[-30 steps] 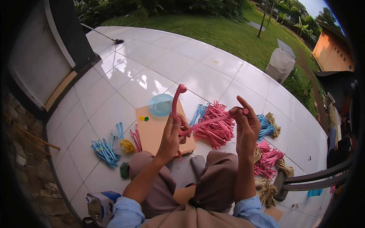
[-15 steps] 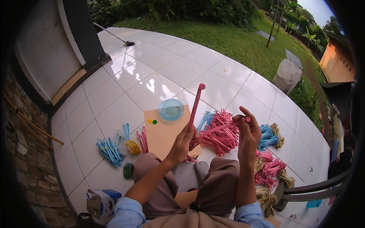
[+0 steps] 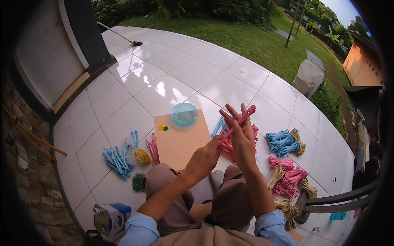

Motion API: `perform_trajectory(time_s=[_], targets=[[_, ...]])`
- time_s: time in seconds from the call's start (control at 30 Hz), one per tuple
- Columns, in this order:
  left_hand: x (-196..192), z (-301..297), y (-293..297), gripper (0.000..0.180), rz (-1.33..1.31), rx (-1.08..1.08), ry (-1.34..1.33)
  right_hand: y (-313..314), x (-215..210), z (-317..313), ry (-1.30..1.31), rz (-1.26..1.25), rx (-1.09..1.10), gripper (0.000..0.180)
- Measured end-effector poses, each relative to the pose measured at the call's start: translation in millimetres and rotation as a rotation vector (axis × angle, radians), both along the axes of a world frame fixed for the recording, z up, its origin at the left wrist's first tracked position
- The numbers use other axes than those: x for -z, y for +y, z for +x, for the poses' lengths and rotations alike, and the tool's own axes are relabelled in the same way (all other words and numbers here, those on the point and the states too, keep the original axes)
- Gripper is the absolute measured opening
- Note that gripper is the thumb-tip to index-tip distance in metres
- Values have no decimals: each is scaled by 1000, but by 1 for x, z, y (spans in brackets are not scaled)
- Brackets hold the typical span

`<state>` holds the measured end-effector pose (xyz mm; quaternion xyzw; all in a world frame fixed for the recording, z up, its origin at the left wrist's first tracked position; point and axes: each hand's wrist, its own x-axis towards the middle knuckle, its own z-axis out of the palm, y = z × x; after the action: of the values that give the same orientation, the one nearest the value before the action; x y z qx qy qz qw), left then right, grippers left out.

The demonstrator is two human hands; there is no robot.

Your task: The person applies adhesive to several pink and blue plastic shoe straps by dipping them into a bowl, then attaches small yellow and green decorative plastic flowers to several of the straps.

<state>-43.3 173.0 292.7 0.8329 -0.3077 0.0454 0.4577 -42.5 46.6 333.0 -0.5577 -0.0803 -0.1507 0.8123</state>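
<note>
Pink strand: long, slim, smooth, round-ended, material not clear; raised between the two hands, slanting from about 7 to 1 o'clock (image 3: 248, 114). Single or doubled: cannot tell.
Left hand (image 3: 204, 158): fingers curled closed, gripping the strand at its lower part.
Right hand (image 3: 244, 138): fingers straight and spread, strand lying across them; whether the thumb pinches it, cannot tell.
Behind the right hand: loose heap of slim pink strands (image 3: 228, 152), partly hidden.
9 o'clock from the hands: flat rectangular peach-coloured board (image 3: 176, 145); round translucent light-blue plastic bowl (image 3: 184, 115) on its far edge, small yellow and green flower-shaped pieces (image 3: 163, 128) at its far left corner.
8 to 9 o'clock: slim light-blue strands (image 3: 117, 163), clear bag of small yellow pieces (image 3: 142, 156).
8 o'clock, farther: blue-and-silver rectangular can (image 3: 111, 219).
3 o'clock: tied light-blue bundles (image 3: 283, 144).
4 o'clock: tied pink bundles (image 3: 296, 177).
Under all: glossy white tile floor (image 3: 197, 78).
</note>
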Motion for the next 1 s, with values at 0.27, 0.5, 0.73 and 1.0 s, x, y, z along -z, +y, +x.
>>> perform_trajectory(time_s=[0.27,0.5,0.73,1.0], targets=[[0,-1,-2,30,-58,89,97,-4,-6,2,-38,118,-29,46],[12,6,-9,33,-670,45,634,-5,26,1,304,45,-39,53],[13,19,-15,28,-917,-60,616,14,51,-2,402,-125,-73,39],[26,16,-25,28,-465,-177,115,3,54,8,207,-395,219,25]])
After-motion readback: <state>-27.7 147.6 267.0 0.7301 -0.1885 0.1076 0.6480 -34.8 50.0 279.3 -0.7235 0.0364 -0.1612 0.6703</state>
